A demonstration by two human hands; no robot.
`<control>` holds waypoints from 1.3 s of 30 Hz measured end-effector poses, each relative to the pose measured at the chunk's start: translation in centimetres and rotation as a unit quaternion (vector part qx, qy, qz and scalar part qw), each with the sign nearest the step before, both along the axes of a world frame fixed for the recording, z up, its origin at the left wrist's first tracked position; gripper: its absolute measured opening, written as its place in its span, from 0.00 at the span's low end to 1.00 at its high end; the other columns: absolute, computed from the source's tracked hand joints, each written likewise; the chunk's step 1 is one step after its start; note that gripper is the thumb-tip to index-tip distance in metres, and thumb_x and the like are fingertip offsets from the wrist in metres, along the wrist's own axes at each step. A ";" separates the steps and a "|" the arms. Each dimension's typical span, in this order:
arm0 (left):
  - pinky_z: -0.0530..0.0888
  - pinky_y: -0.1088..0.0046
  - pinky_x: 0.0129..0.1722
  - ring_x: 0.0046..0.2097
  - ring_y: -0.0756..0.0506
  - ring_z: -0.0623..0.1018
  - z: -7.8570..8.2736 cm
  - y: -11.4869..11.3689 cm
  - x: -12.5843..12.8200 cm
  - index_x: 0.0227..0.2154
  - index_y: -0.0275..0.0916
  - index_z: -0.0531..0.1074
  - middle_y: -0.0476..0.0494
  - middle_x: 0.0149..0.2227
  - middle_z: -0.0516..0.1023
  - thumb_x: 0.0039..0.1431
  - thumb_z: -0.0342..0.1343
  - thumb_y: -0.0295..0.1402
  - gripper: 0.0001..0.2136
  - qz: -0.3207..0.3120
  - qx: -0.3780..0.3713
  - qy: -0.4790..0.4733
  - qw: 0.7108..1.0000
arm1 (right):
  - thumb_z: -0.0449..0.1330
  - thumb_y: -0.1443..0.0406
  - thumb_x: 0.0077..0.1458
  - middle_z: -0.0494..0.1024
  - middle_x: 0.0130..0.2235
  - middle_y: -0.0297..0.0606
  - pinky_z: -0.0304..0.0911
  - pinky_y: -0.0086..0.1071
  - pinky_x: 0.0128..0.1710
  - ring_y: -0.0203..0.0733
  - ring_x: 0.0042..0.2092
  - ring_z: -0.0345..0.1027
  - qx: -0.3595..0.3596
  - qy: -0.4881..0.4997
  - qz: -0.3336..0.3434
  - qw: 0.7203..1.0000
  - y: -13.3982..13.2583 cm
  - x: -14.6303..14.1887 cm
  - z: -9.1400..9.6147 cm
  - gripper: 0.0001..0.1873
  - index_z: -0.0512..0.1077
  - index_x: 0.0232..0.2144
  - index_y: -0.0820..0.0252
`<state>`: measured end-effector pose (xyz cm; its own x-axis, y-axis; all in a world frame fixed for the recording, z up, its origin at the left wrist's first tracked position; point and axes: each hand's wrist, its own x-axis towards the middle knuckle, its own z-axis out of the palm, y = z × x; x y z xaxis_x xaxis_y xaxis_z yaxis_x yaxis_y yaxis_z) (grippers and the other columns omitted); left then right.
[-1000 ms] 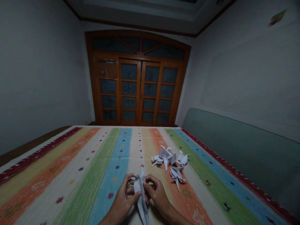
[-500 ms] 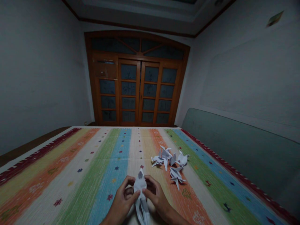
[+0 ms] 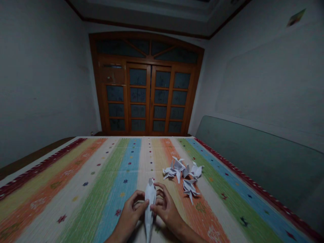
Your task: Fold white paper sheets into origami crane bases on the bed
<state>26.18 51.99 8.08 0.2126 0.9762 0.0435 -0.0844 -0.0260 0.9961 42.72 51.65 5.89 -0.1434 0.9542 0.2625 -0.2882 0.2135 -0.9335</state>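
Note:
A long, narrow piece of folded white paper (image 3: 150,197) stands between my hands at the near side of the table, its pointed top facing away from me. My left hand (image 3: 132,212) grips its left side with thumb in front and fingers curled behind. On the right side, my right hand (image 3: 165,209) pinches it with the thumb low, while the index finger reaches up near the top. To the right lie several folded paper cranes (image 3: 191,189) in a loose group, apart from my hands. The fingertips behind the paper are partly hidden.
A striped, patterned cloth (image 3: 101,175) covers the table. Along the right side runs a pale green padded backrest (image 3: 253,152). Beyond the far edge are wooden doors with glass panes (image 3: 149,98).
The folded paper has turned, so its lower part looks narrower and its split points now lie together. My right index finger has moved up toward the top of the paper.

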 end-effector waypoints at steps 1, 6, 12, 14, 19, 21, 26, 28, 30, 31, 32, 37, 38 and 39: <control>0.74 0.74 0.27 0.34 0.43 0.79 0.1 0.1 0.0 0.32 0.40 0.74 0.47 0.33 0.77 0.47 0.69 0.55 0.23 0.010 0.003 0.008 1.000 | 0.75 0.55 0.45 0.74 0.39 0.34 0.65 0.28 0.29 0.37 0.31 0.69 0.003 0.004 0.004 1.000 0.0 0.0 -0.1 0.38 0.64 0.55 0.52; 0.72 0.75 0.19 0.23 0.47 0.74 -0.4 -0.1 0.3 0.30 0.41 0.69 0.52 0.26 0.73 0.48 0.65 0.60 0.26 -0.019 0.000 0.023 1.000 | 0.71 0.62 0.48 0.74 0.41 0.35 0.68 0.29 0.31 0.37 0.32 0.71 0.004 0.001 -0.038 0.999 0.0 0.1 -0.1 0.30 0.67 0.53 0.53; 0.69 0.79 0.17 0.18 0.53 0.67 -1.1 -0.5 0.5 0.29 0.41 0.66 0.59 0.20 0.65 0.46 0.68 0.59 0.27 -0.062 0.014 0.023 0.998 | 0.67 0.67 0.46 0.73 0.37 0.31 0.65 0.26 0.28 0.34 0.29 0.70 -0.007 0.002 -0.069 0.998 0.0 0.0 0.3 0.26 0.68 0.49 0.54; 0.70 0.78 0.18 0.19 0.52 0.69 -1.0 -0.4 0.4 0.28 0.41 0.66 0.57 0.21 0.67 0.48 0.66 0.60 0.26 -0.065 0.008 0.023 0.998 | 0.68 0.66 0.46 0.74 0.38 0.32 0.67 0.28 0.29 0.37 0.31 0.72 -0.008 0.009 -0.068 0.998 0.0 0.0 0.3 0.25 0.68 0.48 0.54; 0.71 0.76 0.24 0.25 0.48 0.75 -0.5 -0.4 0.2 0.33 0.40 0.70 0.53 0.25 0.73 0.51 0.66 0.56 0.23 -0.047 0.031 0.013 0.998 | 0.70 0.65 0.45 0.77 0.43 0.37 0.70 0.31 0.35 0.43 0.37 0.76 -0.007 0.022 -0.042 0.999 0.1 -0.1 0.3 0.27 0.66 0.47 0.54; 0.68 0.78 0.24 0.25 0.49 0.73 -0.6 -0.5 0.2 0.40 0.42 0.69 0.56 0.24 0.71 0.49 0.69 0.55 0.26 -0.042 0.020 -0.007 0.999 | 0.71 0.66 0.45 0.78 0.43 0.37 0.69 0.31 0.35 0.42 0.37 0.76 -0.005 0.014 -0.037 0.999 0.0 -0.1 0.3 0.27 0.67 0.47 0.54; 0.68 0.76 0.28 0.28 0.49 0.72 -1.0 -0.6 0.2 0.45 0.43 0.68 0.55 0.29 0.71 0.52 0.68 0.52 0.26 -0.019 0.040 -0.013 0.999 | 0.70 0.65 0.46 0.77 0.39 0.35 0.64 0.28 0.31 0.39 0.35 0.72 0.000 -0.035 -0.039 0.999 -0.2 -0.1 0.4 0.22 0.70 0.44 0.55; 0.68 0.76 0.29 0.28 0.49 0.71 -1.0 -0.5 0.1 0.40 0.42 0.69 0.54 0.31 0.71 0.52 0.69 0.51 0.22 -0.001 0.058 -0.004 0.998 | 0.70 0.64 0.47 0.75 0.34 0.31 0.58 0.26 0.28 0.36 0.31 0.67 0.006 -0.062 -0.038 0.997 -0.4 -0.1 0.3 0.19 0.72 0.43 0.56; 0.67 0.76 0.28 0.27 0.49 0.70 -0.8 -0.3 -0.1 0.36 0.42 0.69 0.55 0.29 0.70 0.51 0.69 0.51 0.22 -0.005 0.048 -0.012 0.999 | 0.70 0.62 0.49 0.70 0.30 0.28 0.54 0.26 0.26 0.34 0.27 0.61 0.012 -0.079 -0.028 0.996 -0.5 -0.1 0.3 0.17 0.73 0.41 0.57; 0.67 0.76 0.27 0.27 0.49 0.70 -0.7 -0.3 -0.2 0.34 0.42 0.68 0.55 0.29 0.70 0.50 0.69 0.52 0.22 -0.016 0.032 -0.023 0.999 | 0.70 0.62 0.49 0.69 0.30 0.27 0.53 0.26 0.26 0.34 0.27 0.59 0.014 -0.082 -0.022 0.996 -0.6 0.0 0.2 0.17 0.73 0.41 0.57; 0.67 0.76 0.27 0.27 0.49 0.71 -0.5 -0.3 -0.3 0.34 0.42 0.68 0.54 0.29 0.70 0.49 0.70 0.52 0.22 -0.030 0.014 -0.037 0.999 | 0.70 0.61 0.49 0.69 0.30 0.27 0.53 0.26 0.27 0.34 0.27 0.59 0.016 -0.081 -0.016 0.996 -0.6 0.0 0.2 0.16 0.73 0.40 0.57; 0.71 0.74 0.32 0.32 0.46 0.75 0.4 -0.8 -0.5 0.36 0.44 0.68 0.51 0.35 0.75 0.48 0.72 0.48 0.22 -0.067 -0.032 -0.106 0.992 | 0.71 0.57 0.49 0.71 0.32 0.30 0.57 0.27 0.29 0.36 0.30 0.61 0.025 -0.061 0.002 0.998 -0.9 -0.1 0.7 0.19 0.73 0.40 0.57; 0.72 0.72 0.35 0.34 0.45 0.77 0.5 -0.9 -0.6 0.37 0.44 0.69 0.50 0.37 0.75 0.49 0.72 0.47 0.21 -0.068 -0.031 -0.117 0.990 | 0.72 0.57 0.48 0.71 0.32 0.30 0.57 0.27 0.29 0.36 0.30 0.61 0.024 -0.056 0.004 0.998 -1.0 -0.1 0.9 0.19 0.73 0.41 0.57; 0.73 0.70 0.38 0.38 0.43 0.78 0.6 -1.0 -0.6 0.37 0.44 0.69 0.49 0.39 0.75 0.49 0.71 0.47 0.20 -0.067 -0.028 -0.125 0.989 | 0.72 0.57 0.48 0.71 0.32 0.30 0.57 0.27 0.30 0.37 0.30 0.61 0.021 -0.051 0.004 0.998 -1.0 -0.2 1.0 0.20 0.73 0.40 0.56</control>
<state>25.59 51.00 8.72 0.3296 0.9424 0.0570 -0.3274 0.0575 0.9431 42.55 50.63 6.92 -0.1798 0.9411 0.2863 -0.1938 0.2515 -0.9483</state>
